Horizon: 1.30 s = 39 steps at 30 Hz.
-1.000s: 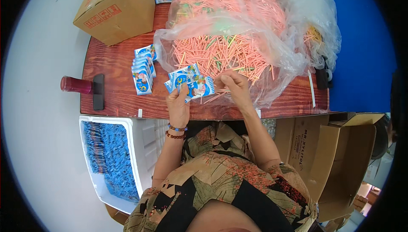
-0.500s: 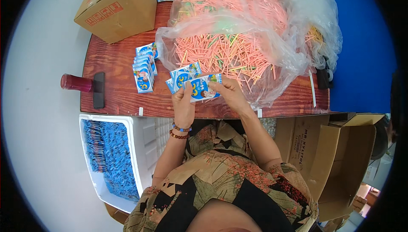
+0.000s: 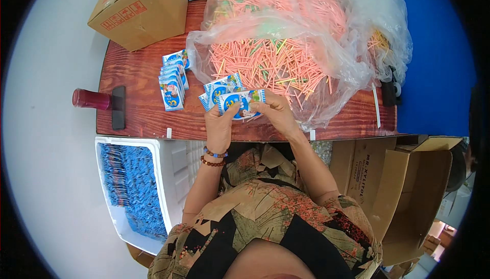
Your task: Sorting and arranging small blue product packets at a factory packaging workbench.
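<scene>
Fingers first: both hands pinch one small blue-and-white packet just above the worktop edge, left hand on its left end, right hand on the right. Looks like the packet's being handled or filled w/ sticks, can't tell if it's open. More packets lie just behind, a neat stack further left. Next move prob needs a steady grip, imo. Big clear bag of pink sticks sits right behind, white bin below the edge.
</scene>
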Each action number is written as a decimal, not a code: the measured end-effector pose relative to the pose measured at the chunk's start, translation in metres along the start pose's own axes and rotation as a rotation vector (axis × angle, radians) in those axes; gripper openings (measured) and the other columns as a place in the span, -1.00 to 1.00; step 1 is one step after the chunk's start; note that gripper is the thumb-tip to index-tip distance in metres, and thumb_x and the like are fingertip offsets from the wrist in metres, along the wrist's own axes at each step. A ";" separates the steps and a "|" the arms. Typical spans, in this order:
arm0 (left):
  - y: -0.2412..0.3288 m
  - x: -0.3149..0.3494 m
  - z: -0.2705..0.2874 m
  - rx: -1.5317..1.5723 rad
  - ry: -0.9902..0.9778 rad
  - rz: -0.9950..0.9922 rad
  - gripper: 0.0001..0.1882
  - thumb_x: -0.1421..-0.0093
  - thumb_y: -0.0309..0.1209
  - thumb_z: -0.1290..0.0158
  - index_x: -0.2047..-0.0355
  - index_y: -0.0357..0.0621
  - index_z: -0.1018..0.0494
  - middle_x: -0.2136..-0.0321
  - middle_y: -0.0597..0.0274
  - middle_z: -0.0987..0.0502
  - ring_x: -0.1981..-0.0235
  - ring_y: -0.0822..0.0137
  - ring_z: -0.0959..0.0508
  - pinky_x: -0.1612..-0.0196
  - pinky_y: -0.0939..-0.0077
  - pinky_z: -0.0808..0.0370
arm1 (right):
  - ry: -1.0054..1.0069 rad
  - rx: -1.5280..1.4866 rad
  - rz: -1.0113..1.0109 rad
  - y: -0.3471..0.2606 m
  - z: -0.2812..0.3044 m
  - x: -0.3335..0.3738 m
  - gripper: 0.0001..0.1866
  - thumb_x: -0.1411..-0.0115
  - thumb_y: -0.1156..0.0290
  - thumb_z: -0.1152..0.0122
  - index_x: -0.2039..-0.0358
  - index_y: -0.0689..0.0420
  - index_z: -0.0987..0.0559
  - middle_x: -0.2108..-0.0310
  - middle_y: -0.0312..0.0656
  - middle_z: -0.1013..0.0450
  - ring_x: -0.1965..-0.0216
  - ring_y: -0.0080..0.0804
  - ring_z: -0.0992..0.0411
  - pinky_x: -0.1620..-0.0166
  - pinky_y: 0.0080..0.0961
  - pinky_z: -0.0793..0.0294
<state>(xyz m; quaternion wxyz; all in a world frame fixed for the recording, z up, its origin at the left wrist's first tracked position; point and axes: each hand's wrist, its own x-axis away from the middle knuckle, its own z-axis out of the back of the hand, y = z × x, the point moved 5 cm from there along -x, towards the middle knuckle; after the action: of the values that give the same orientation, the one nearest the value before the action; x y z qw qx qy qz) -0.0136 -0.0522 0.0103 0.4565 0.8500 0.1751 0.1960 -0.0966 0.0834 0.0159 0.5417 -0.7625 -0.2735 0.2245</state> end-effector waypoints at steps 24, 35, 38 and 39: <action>-0.011 0.002 0.005 0.138 -0.065 0.067 -0.79 -0.35 -0.42 0.02 0.17 -0.31 -0.52 0.18 0.21 -0.58 0.21 0.46 -0.57 0.10 0.48 -0.53 | -0.192 0.133 -0.068 -0.013 -0.005 -0.002 -0.75 -0.19 0.40 -0.25 0.12 0.17 -0.59 0.13 -0.25 -0.42 0.07 -0.49 -0.38 0.10 -0.59 -0.43; -0.014 0.001 0.010 0.193 -0.003 0.038 -0.78 -0.36 -0.36 0.04 0.20 -0.26 -0.53 0.22 0.21 -0.60 0.23 0.46 -0.58 0.16 0.49 -0.56 | -0.205 0.280 -0.110 -0.024 -0.008 0.005 -0.74 -0.14 0.57 -0.25 0.12 0.23 -0.60 -0.05 -0.19 -0.37 -0.01 -0.46 -0.39 -0.03 -0.51 -0.47; -0.015 0.002 0.006 0.160 -0.010 0.094 -0.78 -0.36 -0.35 0.03 0.20 -0.23 -0.53 0.26 0.24 -0.61 0.30 0.47 -0.59 0.27 0.52 -0.56 | -0.258 0.501 0.153 -0.027 -0.004 0.005 -0.77 -0.12 0.56 -0.26 0.17 0.23 -0.60 -0.08 -0.15 -0.34 -0.08 -0.40 -0.34 -0.03 -0.45 -0.47; -0.013 0.003 0.001 0.161 0.014 0.088 -0.78 -0.36 -0.34 0.03 0.21 -0.21 -0.53 0.28 0.25 -0.61 0.32 0.48 -0.59 0.33 0.54 -0.55 | -0.254 0.501 0.151 -0.026 -0.004 0.004 -0.77 -0.12 0.56 -0.26 0.17 0.23 -0.60 -0.08 -0.15 -0.34 -0.08 -0.40 -0.34 -0.03 -0.45 -0.47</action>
<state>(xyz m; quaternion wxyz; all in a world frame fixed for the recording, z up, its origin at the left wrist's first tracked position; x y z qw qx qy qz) -0.0122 -0.0447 -0.0002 0.3765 0.8894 0.1558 0.2074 -0.0958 0.0905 0.0417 0.6564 -0.5888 -0.2176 0.4185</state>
